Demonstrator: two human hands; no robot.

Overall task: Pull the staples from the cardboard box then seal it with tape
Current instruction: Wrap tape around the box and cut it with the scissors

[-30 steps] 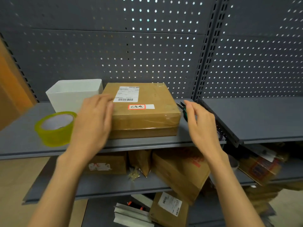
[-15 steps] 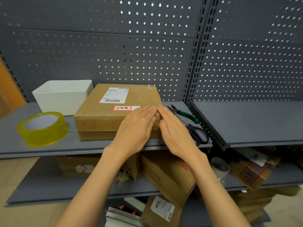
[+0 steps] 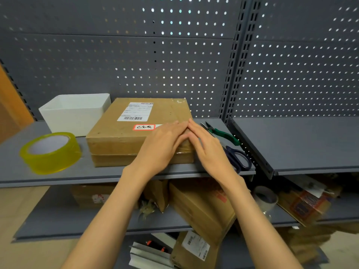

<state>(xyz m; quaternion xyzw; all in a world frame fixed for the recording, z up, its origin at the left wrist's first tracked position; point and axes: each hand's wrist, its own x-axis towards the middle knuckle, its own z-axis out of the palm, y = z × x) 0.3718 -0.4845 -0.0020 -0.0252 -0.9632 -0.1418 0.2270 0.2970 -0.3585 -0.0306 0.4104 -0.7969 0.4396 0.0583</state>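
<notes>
A flat brown cardboard box (image 3: 124,136) with a white shipping label and a red-edged sticker lies on the grey shelf (image 3: 108,173). My left hand (image 3: 161,146) lies flat on the box's front right corner, fingers straight. My right hand (image 3: 209,150) presses the same corner from the right, fingers straight, its tips meeting the left hand's. A roll of yellowish clear tape (image 3: 50,152) sits on the shelf left of the box. Green-handled pliers (image 3: 223,133) and dark blue scissors (image 3: 239,158) lie right of the box, partly behind my right hand.
A white plastic bin (image 3: 75,111) stands behind the tape, touching the box's left rear. A perforated grey back panel rises behind. A second shelf (image 3: 303,144) extends to the right. Below, cardboard boxes (image 3: 202,206), a tape roll (image 3: 265,199) and packages crowd the lower shelves.
A second ago my hands were apart on either side of the box. They came together at its front right corner and have stayed there, flat, for the last half second.
</notes>
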